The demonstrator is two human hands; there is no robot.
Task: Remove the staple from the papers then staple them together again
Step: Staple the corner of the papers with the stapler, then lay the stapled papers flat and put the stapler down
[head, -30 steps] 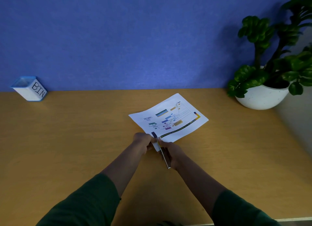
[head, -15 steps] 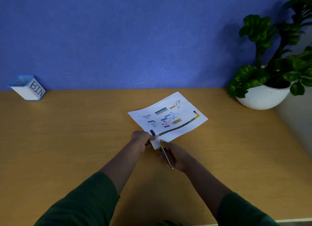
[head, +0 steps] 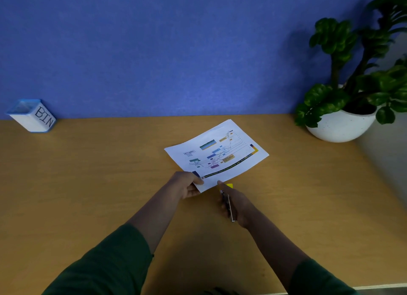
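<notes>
Both arms reach forward, the left hand (head: pixel 187 184) pinching closed and the right hand (head: pixel 236 203) curled in a grip.

Two bare forearms reach up from the bottom edge over a wooden desk (head: pixel 88 184). Each arm wears a dark green sleeve of soft, matte cloth, plain, with no print or logo. The left sleeve (head: pixel 105 266) is pushed up and ends below the elbow in a loose, rounded cuff, with a small nub of cloth or thread at its edge. The right sleeve (head: pixel 317 279) ends likewise below the elbow. The left hand (head: pixel 187 184) and right hand (head: pixel 237 203) are bare, with no gloves. No watch, ring or bracelet shows.
</notes>
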